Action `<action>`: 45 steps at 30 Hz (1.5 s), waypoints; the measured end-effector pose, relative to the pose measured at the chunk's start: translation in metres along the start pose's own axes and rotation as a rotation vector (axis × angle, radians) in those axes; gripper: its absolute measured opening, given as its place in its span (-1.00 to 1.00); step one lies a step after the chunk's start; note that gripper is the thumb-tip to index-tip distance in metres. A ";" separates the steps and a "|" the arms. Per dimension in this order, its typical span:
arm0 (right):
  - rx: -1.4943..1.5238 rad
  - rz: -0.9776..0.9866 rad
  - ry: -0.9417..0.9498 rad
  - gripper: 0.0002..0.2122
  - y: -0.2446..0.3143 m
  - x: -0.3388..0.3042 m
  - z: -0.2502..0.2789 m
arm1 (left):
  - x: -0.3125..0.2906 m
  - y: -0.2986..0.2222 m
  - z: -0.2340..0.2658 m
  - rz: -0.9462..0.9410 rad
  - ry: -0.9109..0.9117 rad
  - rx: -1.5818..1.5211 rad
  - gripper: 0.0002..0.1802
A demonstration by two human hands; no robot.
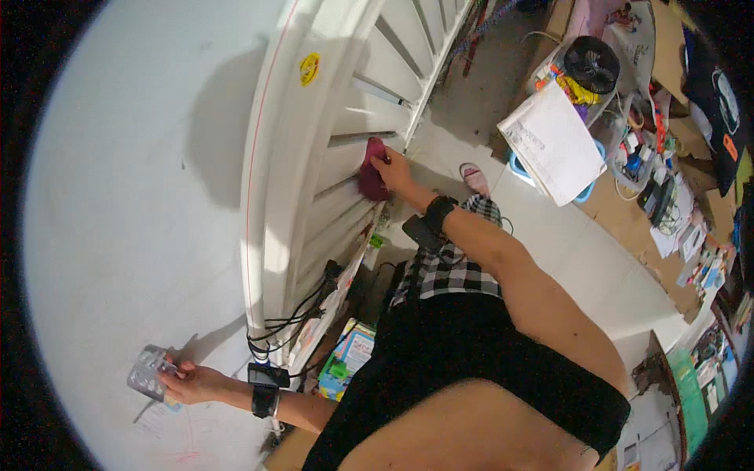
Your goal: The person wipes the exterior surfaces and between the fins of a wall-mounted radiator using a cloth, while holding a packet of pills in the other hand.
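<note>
My right hand [395, 173] is closed on a dark red cloth [374, 182], which lies against the slats of a white slatted panel [345, 118]. Low on the left, the fingers of my left hand [192, 383] curl round the edge of a see-through plastic piece [149, 369] in front of the pale wall [133, 196]. I cannot make out the exact kind of that piece, or whether it touches the wall. Both wrists wear black straps with small boxes.
Black cables [294, 323] hang at the panel's lower end, near a colourful box [349, 359]. On the right, a cluttered table holds an open notebook [554, 141], a black fan [591, 64] and baskets of small items. Pale floor tiles [542, 228] lie between.
</note>
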State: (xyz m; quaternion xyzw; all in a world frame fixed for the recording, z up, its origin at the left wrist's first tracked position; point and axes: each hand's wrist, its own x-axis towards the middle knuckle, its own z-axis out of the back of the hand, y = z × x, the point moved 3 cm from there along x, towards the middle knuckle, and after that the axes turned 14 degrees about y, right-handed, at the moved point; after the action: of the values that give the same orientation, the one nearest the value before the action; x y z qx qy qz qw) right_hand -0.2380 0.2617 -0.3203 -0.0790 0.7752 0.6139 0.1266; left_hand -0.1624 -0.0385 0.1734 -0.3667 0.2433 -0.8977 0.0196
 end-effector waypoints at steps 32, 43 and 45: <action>0.946 -0.694 0.339 -0.53 -0.037 -0.068 -0.083 | 0.001 -0.023 -0.034 0.086 0.017 -0.295 -0.65; -0.463 0.271 0.739 -0.55 0.039 -0.061 -0.035 | -0.001 -0.013 -0.012 0.123 0.132 -0.417 -0.85; -0.735 -0.014 0.870 -0.55 -0.007 -0.044 -0.027 | 0.000 -0.006 -0.008 -0.008 0.065 -0.187 -0.66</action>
State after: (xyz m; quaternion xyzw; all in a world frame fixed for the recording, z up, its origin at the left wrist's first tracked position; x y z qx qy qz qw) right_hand -0.1970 0.2326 -0.3088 -0.3685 0.4910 0.7532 -0.2362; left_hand -0.1671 -0.0296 0.1714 -0.3387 0.3251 -0.8826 -0.0260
